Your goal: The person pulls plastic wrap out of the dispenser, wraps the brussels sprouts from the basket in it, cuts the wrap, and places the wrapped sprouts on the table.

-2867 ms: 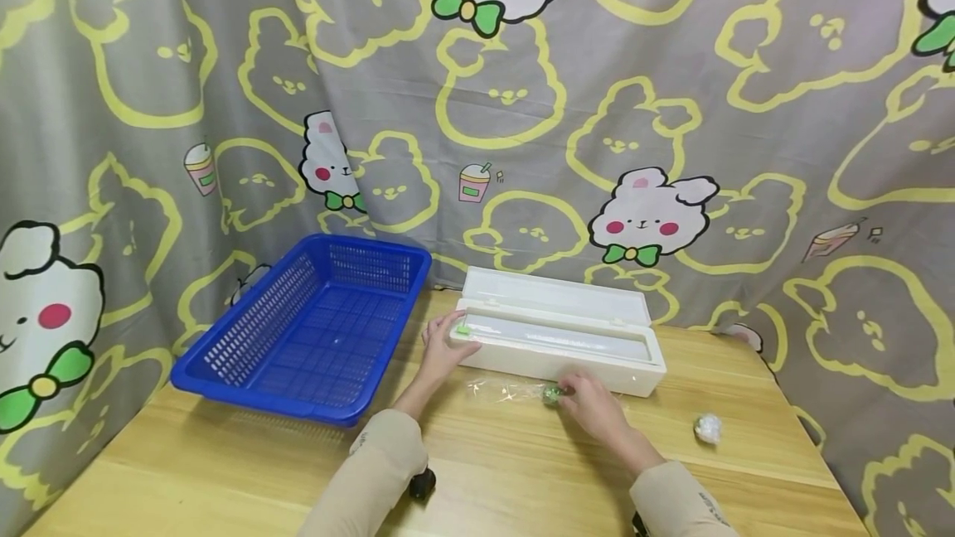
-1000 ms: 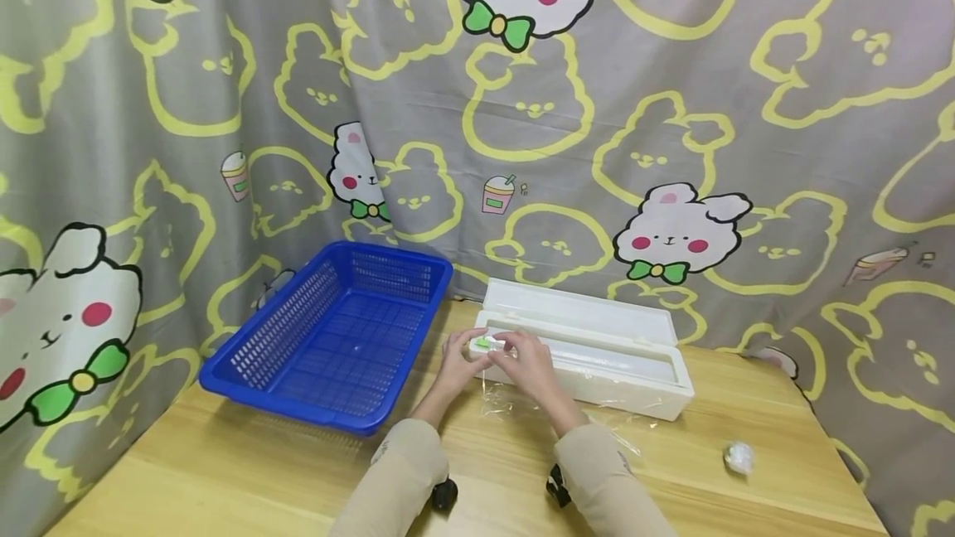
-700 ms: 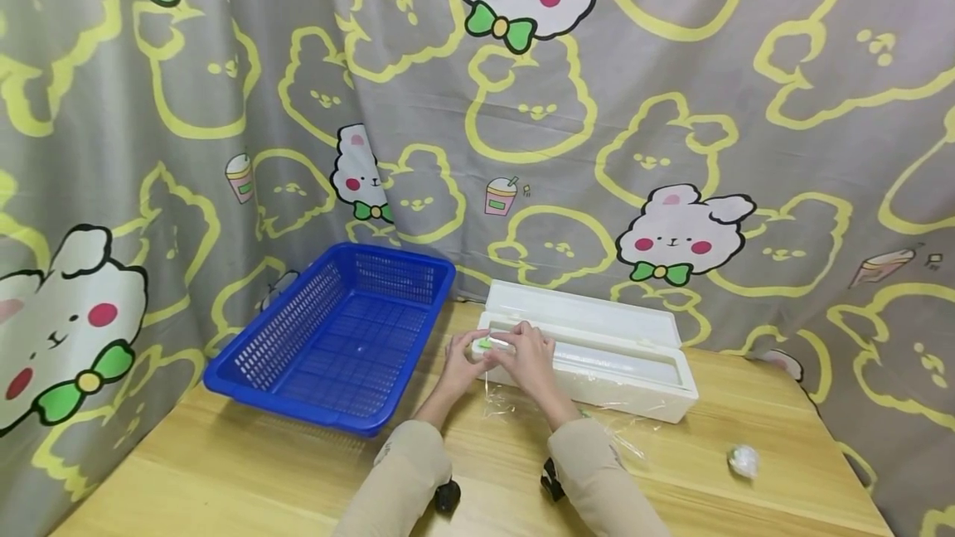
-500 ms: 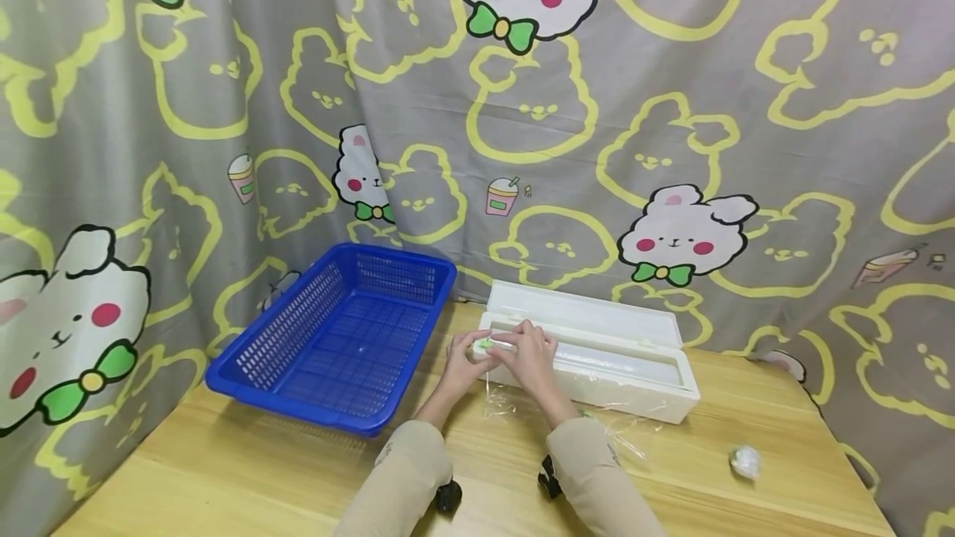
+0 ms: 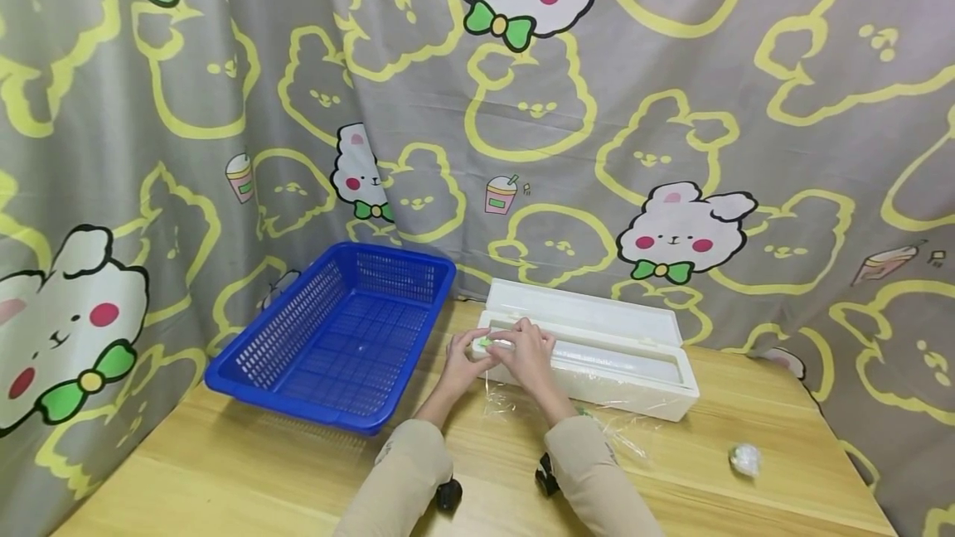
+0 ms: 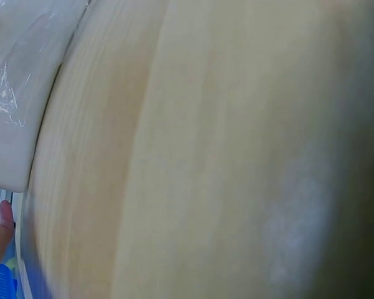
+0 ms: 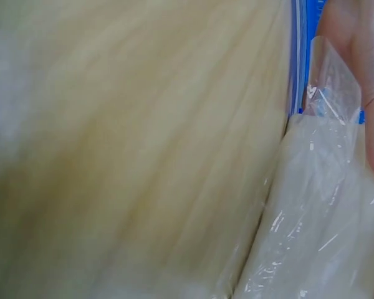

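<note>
A long white plastic wrap dispenser (image 5: 634,400) lies on the table with its lid raised and a roll of film inside. My left hand (image 5: 460,363) grips its left end, thumb in front and fingertips over the top corner. Beside them, my right hand (image 5: 528,355) pinches at the small green slider (image 5: 483,343) on that corner; its fingers partly cover the slider. Clear film (image 5: 627,437) hangs over the dispenser's front and onto the table. In the right wrist view, a peak of clear film (image 7: 330,87) rises beside a hand. A green bit (image 5: 584,412) shows by my right forearm.
A blue plastic basket (image 5: 328,417) stands left of the dispenser. To the right, a small film-wrapped ball (image 5: 744,461) rests on the wooden table (image 5: 492,471). A patterned grey curtain (image 5: 418,106) hangs close behind the dispenser.
My right hand has moved from a green item in front of the dispenser to the dispenser's left end, beside my left hand. Film now drapes over the front. Over the last second the hands barely moved.
</note>
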`<state>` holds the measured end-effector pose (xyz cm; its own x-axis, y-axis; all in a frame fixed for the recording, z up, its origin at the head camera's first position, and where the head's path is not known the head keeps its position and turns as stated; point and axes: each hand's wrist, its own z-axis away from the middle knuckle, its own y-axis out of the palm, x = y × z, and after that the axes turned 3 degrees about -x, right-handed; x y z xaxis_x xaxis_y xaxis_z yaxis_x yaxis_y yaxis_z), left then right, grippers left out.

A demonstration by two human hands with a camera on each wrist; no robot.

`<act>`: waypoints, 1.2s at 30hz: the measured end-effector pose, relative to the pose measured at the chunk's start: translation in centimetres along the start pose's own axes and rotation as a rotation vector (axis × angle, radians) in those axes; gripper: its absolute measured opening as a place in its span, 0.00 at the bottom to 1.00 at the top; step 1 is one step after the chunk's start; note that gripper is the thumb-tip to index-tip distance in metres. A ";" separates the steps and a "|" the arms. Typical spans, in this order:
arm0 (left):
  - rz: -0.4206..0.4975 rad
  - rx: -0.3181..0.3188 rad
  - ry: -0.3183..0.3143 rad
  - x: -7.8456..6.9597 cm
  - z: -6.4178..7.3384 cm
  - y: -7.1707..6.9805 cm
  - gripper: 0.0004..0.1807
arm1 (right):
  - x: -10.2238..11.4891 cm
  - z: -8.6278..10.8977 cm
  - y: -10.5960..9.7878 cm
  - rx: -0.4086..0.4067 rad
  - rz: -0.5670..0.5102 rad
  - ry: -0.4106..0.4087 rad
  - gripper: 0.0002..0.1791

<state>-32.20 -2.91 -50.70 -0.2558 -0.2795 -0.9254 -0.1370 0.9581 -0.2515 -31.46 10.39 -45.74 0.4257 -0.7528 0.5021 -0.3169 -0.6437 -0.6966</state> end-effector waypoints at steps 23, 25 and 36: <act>0.043 0.036 -0.006 0.3 -0.3 -0.8 0.27 | 0.0 0.1 -0.8 0.043 -0.028 0.034 0.07; 0.044 0.033 -0.005 0.2 -0.3 -0.9 0.27 | 0.0 0.1 -0.9 0.046 -0.030 0.037 0.07; 0.048 0.044 -0.015 0.3 -0.5 -0.6 0.28 | -0.6 0.3 -1.4 0.034 -0.003 0.033 0.07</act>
<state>-32.70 -3.60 -50.64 -0.2465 -0.2325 -0.9408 -0.0824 0.9723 -0.2187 -31.03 11.80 -45.26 0.3983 -0.7555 0.5202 -0.2869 -0.6413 -0.7116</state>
